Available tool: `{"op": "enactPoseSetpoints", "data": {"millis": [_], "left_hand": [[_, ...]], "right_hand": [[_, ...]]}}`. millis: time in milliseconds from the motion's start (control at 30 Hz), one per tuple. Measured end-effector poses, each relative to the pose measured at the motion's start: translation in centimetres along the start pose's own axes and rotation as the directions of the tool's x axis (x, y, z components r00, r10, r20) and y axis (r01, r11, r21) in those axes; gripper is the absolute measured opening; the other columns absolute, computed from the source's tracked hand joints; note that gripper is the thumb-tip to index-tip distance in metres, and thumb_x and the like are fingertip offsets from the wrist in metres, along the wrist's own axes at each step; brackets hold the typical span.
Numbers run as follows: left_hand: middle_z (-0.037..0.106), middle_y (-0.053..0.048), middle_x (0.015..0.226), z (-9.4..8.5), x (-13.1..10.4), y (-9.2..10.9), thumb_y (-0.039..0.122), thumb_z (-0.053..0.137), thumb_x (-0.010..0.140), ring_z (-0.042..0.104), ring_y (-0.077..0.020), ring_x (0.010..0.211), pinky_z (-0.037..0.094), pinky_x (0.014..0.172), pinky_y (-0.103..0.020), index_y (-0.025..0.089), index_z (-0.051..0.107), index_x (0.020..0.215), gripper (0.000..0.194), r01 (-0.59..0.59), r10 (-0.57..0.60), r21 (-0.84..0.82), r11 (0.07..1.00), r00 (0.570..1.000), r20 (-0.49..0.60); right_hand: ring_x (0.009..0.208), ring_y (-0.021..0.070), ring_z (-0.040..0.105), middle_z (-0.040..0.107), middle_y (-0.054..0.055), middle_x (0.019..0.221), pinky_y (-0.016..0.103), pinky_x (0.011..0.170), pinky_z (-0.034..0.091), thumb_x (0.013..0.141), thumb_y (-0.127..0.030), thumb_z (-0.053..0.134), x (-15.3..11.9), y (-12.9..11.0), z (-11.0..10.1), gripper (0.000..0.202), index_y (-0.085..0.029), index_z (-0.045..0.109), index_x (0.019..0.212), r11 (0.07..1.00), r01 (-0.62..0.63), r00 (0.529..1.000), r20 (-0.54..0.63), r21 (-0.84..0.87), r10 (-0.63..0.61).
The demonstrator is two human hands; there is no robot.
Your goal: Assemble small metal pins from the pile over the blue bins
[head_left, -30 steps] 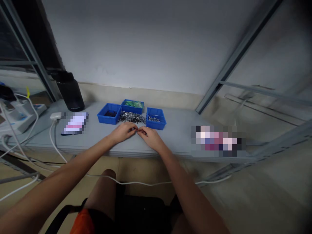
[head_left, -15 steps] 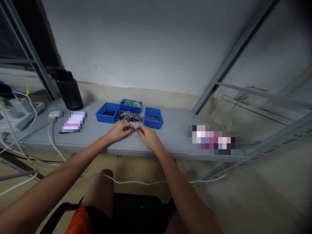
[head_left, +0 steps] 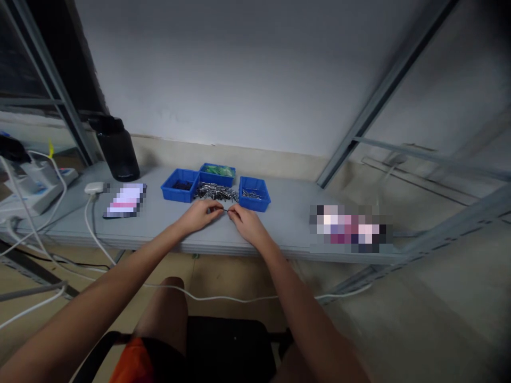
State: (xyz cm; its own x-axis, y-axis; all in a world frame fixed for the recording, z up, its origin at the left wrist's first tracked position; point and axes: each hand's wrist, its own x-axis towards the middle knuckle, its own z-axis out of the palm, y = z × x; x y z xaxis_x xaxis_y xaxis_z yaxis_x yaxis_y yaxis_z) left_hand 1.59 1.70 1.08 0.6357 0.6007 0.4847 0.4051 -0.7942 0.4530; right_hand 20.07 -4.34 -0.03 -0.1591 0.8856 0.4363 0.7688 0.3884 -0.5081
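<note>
Between my two hands is a small thin dark piece (head_left: 225,210), too small to name. My left hand (head_left: 203,214) pinches its left end and my right hand (head_left: 244,219) pinches its right end, both just above the front half of the grey shelf (head_left: 287,223). Just beyond my fingers lies a pile of thin metal pieces with dark ends (head_left: 216,191). Around the pile stand a blue bin (head_left: 178,196) with dark small parts, a blue bin (head_left: 215,180) with green contents, and a blue bin (head_left: 255,202) holding slim metal pieces.
A black bottle (head_left: 118,151) stands at the back left, with a phone (head_left: 126,200) and a white charger plug (head_left: 95,188) before it. White cables and a power strip (head_left: 35,197) crowd the left end. Blurred-out items (head_left: 349,226) lie on the right, beside the metal frame (head_left: 347,143).
The view has shifted slightly, so the things on the shelf appear a little further right. My hands keep their pinch on the thin dark piece, and slightly more of it shows between them.
</note>
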Motion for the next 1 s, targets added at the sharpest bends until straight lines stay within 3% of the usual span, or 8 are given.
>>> {"op": "enactPoseSetpoints", "data": {"millis": [267,567,800,1000], "left_hand": [[0.071,-0.006,0.096,-0.1,-0.1,0.3,0.030,0.053,0.090,0.063,-0.0180,0.088,0.047,0.081,-0.029,0.017,0.068,0.102,0.023,-0.111,0.110,0.029,0.993,0.994,0.020],[0.071,-0.006,0.093,-0.2,-0.1,0.4,0.030,0.051,0.091,0.062,-0.0182,0.088,0.048,0.081,-0.030,0.018,0.068,0.100,0.023,-0.132,0.134,0.056,0.990,0.991,-0.031],[0.070,-0.004,0.093,-0.3,-0.4,0.9,0.027,0.053,0.083,0.064,-0.0149,0.075,0.050,0.067,-0.024,0.016,0.063,0.097,0.020,0.009,-0.011,-0.044,0.999,0.999,-0.032],[0.069,-0.002,0.088,-0.4,-0.5,1.2,0.026,0.054,0.078,0.063,-0.0146,0.070,0.050,0.067,-0.024,0.017,0.061,0.088,0.015,0.050,-0.050,-0.033,0.998,0.999,-0.009]], "right_hand": [[0.084,0.0177,0.062,0.069,0.006,0.091,0.028,0.076,0.042,0.092,-0.022,0.047,0.1,0.5,0.3,0.016,-0.020,0.063,0.092,0.999,0.031,0.999,0.010,-0.014,-0.031],[0.082,0.0171,0.062,0.070,0.004,0.089,0.027,0.075,0.043,0.091,-0.024,0.048,0.1,0.1,0.0,0.017,-0.021,0.065,0.092,0.999,0.034,0.999,0.008,0.032,-0.035],[0.082,0.0162,0.064,0.071,0.004,0.089,0.028,0.075,0.046,0.087,-0.027,0.053,0.1,-0.1,-0.3,0.015,-0.019,0.065,0.092,0.965,-0.043,0.995,-0.074,0.260,0.064],[0.078,0.0156,0.064,0.071,0.004,0.087,0.027,0.073,0.047,0.087,-0.030,0.051,0.1,-0.3,-0.3,0.017,-0.019,0.065,0.090,0.957,-0.047,0.996,-0.055,0.287,0.065]]}}
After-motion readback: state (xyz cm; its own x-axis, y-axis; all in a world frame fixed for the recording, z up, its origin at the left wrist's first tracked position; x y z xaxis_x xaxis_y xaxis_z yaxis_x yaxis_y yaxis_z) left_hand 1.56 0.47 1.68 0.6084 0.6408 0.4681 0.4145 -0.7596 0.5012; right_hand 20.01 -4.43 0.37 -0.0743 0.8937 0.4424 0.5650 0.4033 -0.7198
